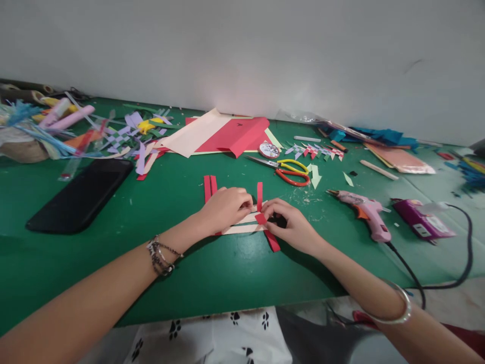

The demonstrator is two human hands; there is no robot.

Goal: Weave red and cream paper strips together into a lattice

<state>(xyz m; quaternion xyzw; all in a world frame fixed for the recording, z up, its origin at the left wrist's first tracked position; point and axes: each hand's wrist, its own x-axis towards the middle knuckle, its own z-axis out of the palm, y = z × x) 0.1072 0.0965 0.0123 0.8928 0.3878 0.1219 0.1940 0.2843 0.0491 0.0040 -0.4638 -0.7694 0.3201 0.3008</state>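
Cream paper strips lie side by side across red paper strips on the table in front of me. My left hand rests over their left part, its fingers curled and pressed together on the cream strips. Behind that wrist, the upper ends of red strips stick out. At the right end, my right hand pinches a red paper strip between thumb and fingers, where it crosses the cream ones. That strip's lower part slants toward me. The left fingertips are partly hidden.
Scissors with yellow and red handles lie beyond my right hand. A pink glue gun and a purple power socket box, both with cords, sit at right. A black phone lies left. Paper sheets and scraps line the back.
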